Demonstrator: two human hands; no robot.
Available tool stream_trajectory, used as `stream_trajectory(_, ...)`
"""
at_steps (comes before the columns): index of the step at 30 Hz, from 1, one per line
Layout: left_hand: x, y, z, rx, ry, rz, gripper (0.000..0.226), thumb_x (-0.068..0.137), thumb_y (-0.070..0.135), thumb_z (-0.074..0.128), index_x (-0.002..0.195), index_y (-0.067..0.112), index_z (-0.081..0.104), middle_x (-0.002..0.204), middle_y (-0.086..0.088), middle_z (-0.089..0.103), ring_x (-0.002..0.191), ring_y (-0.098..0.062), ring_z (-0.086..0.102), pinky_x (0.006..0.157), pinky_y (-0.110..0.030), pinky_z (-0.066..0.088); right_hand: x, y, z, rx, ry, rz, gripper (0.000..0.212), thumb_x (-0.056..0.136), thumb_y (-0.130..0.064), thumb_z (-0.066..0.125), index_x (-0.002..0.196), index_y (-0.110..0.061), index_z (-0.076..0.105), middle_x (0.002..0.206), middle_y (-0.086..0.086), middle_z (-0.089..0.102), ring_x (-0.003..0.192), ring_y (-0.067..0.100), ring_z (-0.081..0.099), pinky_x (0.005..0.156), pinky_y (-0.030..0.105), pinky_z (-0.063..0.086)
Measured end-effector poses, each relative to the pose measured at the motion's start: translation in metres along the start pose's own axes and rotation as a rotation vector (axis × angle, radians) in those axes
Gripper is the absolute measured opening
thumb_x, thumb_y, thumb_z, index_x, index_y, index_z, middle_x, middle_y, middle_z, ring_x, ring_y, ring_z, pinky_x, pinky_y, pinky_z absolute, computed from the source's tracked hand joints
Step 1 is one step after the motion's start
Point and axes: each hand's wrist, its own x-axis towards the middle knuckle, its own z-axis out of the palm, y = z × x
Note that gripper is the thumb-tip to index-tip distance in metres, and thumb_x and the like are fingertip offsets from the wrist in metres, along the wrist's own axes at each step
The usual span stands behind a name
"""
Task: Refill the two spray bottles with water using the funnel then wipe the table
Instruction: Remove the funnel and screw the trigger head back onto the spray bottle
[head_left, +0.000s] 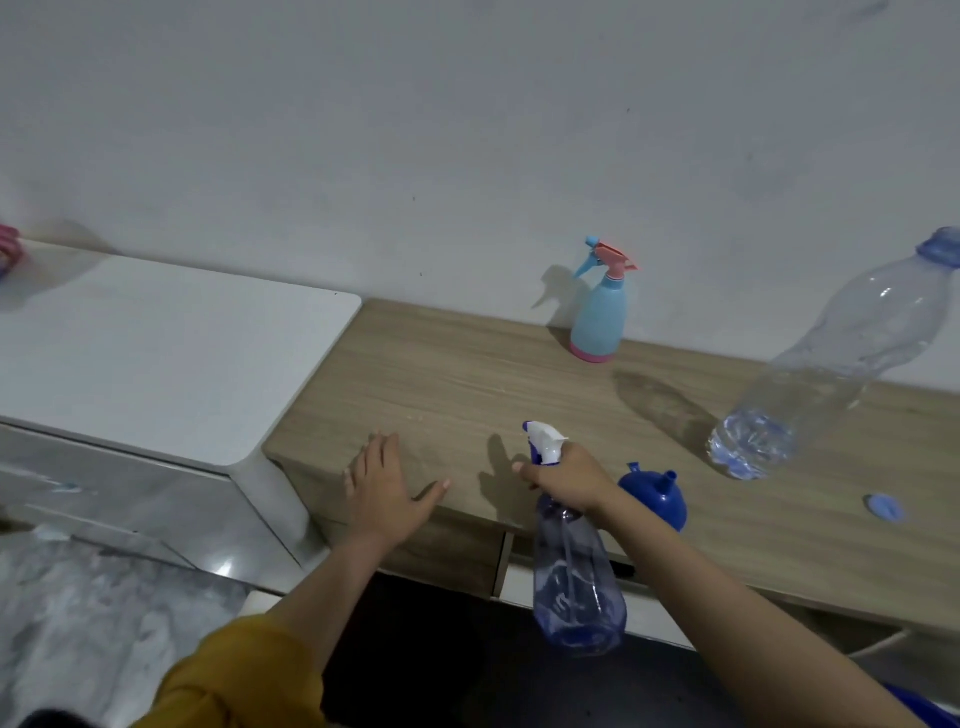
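pink object (9, 248) cut by left edge, funnel (655, 496) partly behind forearm

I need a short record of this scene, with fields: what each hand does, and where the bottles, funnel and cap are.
left hand: open, flat on the wooden table
right hand: grips the neck of the clear spray bottle, held at the table's front edge
blue spray bottle: upright by the wall
water bottle: uncapped, little water left
funnel: upside down on table
cap: loose on table
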Motion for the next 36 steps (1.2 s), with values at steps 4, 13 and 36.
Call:
stream_trajectory(4, -0.002, 0.01, 0.004, -0.004, 0.011, 0.026, 0.105, 0.061, 0.081, 0.035, 0.141, 0.012, 0.031, 0.149, -0.012, 0.031, 0.136, -0.032, 0.029, 0.11, -0.051, 0.026, 0.007, 0.009, -0.01, 0.007, 0.025, 0.034, 0.042, 0.083, -0.031, 0.068, 0.119, -0.015, 0.051, 0.081, 0.013, 0.071, 0.048, 0.018, 0.064, 0.054, 0.033, 0.052)
stream_trajectory(13, -0.002, 0.062, -0.012, -0.307, 0.092, 0.218, 0.088, 0.074, 0.067, 0.058, 0.14, 0.015, 0.034, 0.145, -0.003, 0.037, 0.135, -0.02, 0.033, 0.11, -0.034, 0.027, 0.014, -0.022, -0.031, 0.073, 0.202, -0.177, 0.039, 0.083, -0.046, 0.068, 0.105, -0.015, 0.057, 0.077, 0.005, 0.064, 0.059, 0.016, 0.06, 0.053, 0.024, 0.048)
stream_trajectory(36, 0.112, 0.131, -0.027, -0.76, -0.062, 0.157, 0.059, 0.061, 0.027, 0.083, 0.105, 0.026, 0.044, 0.099, 0.011, 0.056, 0.088, -0.008, 0.06, 0.068, -0.023, 0.051, 0.085, -0.125, -0.1, 0.054, 0.635, -0.714, 0.009, 0.089, -0.014, 0.063, 0.098, -0.017, 0.061, 0.082, -0.006, 0.065, 0.078, 0.01, 0.064, 0.065, 0.015, 0.049)
